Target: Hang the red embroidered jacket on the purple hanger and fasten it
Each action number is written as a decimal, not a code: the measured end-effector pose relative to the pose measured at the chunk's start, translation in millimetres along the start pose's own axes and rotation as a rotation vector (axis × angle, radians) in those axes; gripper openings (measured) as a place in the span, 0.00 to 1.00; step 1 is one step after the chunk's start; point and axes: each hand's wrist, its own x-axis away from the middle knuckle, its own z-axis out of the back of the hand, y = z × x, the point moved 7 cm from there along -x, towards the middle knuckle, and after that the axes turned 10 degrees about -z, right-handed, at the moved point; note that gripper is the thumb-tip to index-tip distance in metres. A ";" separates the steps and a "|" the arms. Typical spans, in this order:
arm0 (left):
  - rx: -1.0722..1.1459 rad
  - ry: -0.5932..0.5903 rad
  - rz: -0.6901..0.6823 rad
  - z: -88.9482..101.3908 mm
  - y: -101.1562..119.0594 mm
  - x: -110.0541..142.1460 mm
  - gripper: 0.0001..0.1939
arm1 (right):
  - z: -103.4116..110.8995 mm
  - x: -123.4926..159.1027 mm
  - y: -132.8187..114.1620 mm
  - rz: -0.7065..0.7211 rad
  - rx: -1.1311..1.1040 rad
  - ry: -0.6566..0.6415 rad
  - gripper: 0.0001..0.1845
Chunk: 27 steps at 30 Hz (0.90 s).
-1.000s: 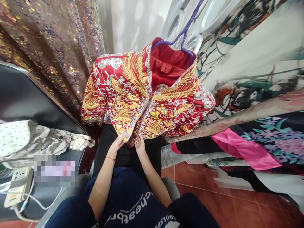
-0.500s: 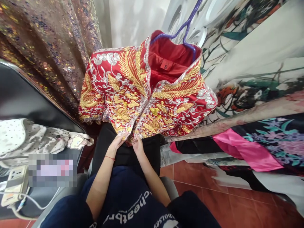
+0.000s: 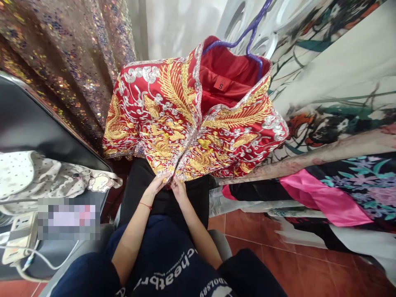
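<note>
A red jacket (image 3: 222, 140) with gold and silver embroidery hangs in front of me on a purple hanger (image 3: 256, 24). Its collar stands open at the top, showing a red lining and a size label (image 3: 220, 84) marked "S". My left hand (image 3: 158, 184), with a thin red string at the wrist, pinches the lower front edge on one side of the opening. Close beside it, my right hand (image 3: 178, 188) grips the other front edge. The two edges almost meet between my fingers. The fingertips are partly hidden by the cloth.
To the left, a black chair (image 3: 34, 113) holds a dotted white cloth bag (image 3: 58, 177), a power strip (image 3: 21, 237) with cables, and a blurred object. A sequined curtain (image 3: 71, 62) hangs behind. Patterned garments (image 3: 365, 185) hang at the right above red floor tiles (image 3: 247, 235).
My hands have drawn slightly closer together, bringing the jacket's lower front edges nearer each other. The jacket's upper part and hanger appear shifted slightly to the right.
</note>
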 end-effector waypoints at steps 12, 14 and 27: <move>-0.003 -0.059 0.289 17.9 -23.3 -4.1 0.20 | -9.9 18.5 -6.4 0.032 0.017 0.002 0.12; 0.014 -0.064 0.302 19.0 -24.3 -5.5 0.20 | -14.3 23.9 -8.3 0.049 0.011 -0.008 0.17; 0.072 -0.108 0.271 6.5 -27.8 -8.3 0.08 | -27.3 47.3 -18.3 0.135 0.003 0.004 0.16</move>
